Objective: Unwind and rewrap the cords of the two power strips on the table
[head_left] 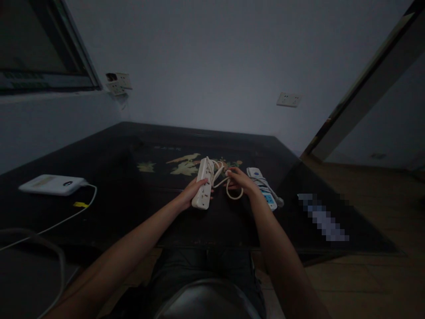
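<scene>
Left hand [194,189] is clamped round the cream power strip [203,200] mid-surface [133,208], while right hand [241,181] pinches its cord [233,197]. That loop looks slack to me, so it could slip free or snag the second strip [265,193] just beside it.

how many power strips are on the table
2. A cream power strip lies on the table in the left hand, its cord held by the right hand. A white and blue power strip lies just right of that hand. None seems hidden.
</scene>
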Tool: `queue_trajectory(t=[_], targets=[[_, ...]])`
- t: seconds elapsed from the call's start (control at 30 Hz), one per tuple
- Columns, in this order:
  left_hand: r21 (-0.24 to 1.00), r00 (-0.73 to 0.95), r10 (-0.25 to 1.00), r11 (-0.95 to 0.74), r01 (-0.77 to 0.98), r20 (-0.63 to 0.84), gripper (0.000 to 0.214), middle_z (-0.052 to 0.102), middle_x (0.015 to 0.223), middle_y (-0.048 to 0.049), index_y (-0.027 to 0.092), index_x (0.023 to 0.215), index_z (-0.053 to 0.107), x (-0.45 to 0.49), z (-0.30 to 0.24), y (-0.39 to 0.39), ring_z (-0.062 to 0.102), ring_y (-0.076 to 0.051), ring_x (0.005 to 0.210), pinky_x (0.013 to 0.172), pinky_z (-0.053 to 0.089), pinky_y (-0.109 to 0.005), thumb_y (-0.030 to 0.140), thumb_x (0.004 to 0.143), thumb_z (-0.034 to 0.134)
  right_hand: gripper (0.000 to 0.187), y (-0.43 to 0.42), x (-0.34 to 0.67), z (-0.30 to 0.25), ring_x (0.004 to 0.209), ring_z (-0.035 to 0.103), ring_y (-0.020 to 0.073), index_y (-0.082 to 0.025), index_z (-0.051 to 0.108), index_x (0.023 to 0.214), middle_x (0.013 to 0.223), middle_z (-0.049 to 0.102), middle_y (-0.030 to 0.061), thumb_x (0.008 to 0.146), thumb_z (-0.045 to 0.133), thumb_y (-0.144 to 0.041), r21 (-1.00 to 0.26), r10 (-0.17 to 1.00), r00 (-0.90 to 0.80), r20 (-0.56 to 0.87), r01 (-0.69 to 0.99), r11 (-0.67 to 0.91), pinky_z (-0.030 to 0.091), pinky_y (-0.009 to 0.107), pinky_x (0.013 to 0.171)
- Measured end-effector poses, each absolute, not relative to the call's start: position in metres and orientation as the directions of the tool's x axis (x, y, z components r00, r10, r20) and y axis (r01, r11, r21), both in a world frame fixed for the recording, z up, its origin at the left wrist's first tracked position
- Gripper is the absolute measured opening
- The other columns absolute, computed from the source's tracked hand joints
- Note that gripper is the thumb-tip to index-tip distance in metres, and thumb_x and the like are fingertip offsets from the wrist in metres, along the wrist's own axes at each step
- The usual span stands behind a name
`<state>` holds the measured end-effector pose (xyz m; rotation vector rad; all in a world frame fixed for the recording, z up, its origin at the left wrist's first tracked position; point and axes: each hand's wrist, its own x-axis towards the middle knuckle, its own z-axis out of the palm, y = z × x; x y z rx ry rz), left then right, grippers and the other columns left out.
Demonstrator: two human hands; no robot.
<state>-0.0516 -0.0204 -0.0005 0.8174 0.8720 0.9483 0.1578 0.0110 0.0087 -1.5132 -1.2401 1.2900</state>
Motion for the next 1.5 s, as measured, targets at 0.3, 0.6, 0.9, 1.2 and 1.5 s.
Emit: queue_trajectory(t=[0.3,0.6,0.9,1.2,1.5], targets=[[0.869,0.305,0.922,0.342,-0.357,-0.238,0.030,0.067,0.086,-0.0098,0.017,0.113,0.051,-0.052,-0.002,-0.016,0.067,-0.021,0.068,0.055,0.059,-0.037,0.023,0.084,0.059,0.034,0.016,0.169,0.021,0.074,0.065,0.0153,-0.023,0.058,0.112,0.092,0.068,0.0038,0.083,0.051,-0.039,-0.985,0.989,0.033,-0.141,-0.105,-0.137,0.056,0.036,0.073],[0.879,0.295,0.926,0.332,-0.343,-0.235,0.032,0.069,0.091,-0.0115,0.016,0.112,0.053,-0.052,-0.003,-0.017,0.067,-0.020,0.067,0.054,0.057,-0.033,0.023,0.082,0.061,0.041,0.014,0.166,0.015,0.075,0.064,0.0166,-0.018,0.068,0.095,0.085,0.070,0.0036,0.057,0.077,-0.029,-0.992,0.997,0.057,-0.050,-0.119,-0.043,0.052,0.031,0.068],[0.872,0.267,0.941,0.302,-0.386,-0.208,0.032,0.070,0.097,-0.0131,0.015,0.112,0.056,-0.056,0.002,-0.014,0.068,-0.020,0.068,0.055,0.056,-0.032,0.019,0.081,0.059,0.058,0.016,0.165,0.016,0.077,0.064,0.0166,-0.018,0.068,0.102,0.104,0.070,0.0049,0.045,0.076,-0.023,-0.989,0.976,0.195,0.097,-0.095,0.117,0.051,0.026,0.063],[0.884,0.215,0.960,0.253,-0.393,-0.179,0.030,0.069,0.099,-0.0144,0.012,0.108,0.057,-0.062,0.004,-0.013,0.068,-0.020,0.070,0.056,0.056,-0.030,0.019,0.079,0.061,0.051,0.012,0.203,0.040,0.098,0.063,0.0206,-0.014,0.066,0.115,0.116,0.065,0.0130,0.065,0.068,-0.028,-0.800,0.577,0.603,0.551,0.184,0.571,0.050,0.035,0.085],[0.858,0.052,0.987,0.159,-0.488,-0.154,0.034,0.070,0.085,-0.0102,0.014,0.111,0.056,-0.069,0.010,-0.005,0.068,-0.019,0.066,0.058,0.056,-0.029,0.022,0.079,0.062,0.045,-0.010,0.202,0.063,0.087,0.061,0.0153,-0.021,0.067,0.115,0.104,0.062,0.0056,0.072,0.071,-0.033,-0.679,0.423,0.585,0.693,0.330,0.656,0.051,0.036,0.085]])
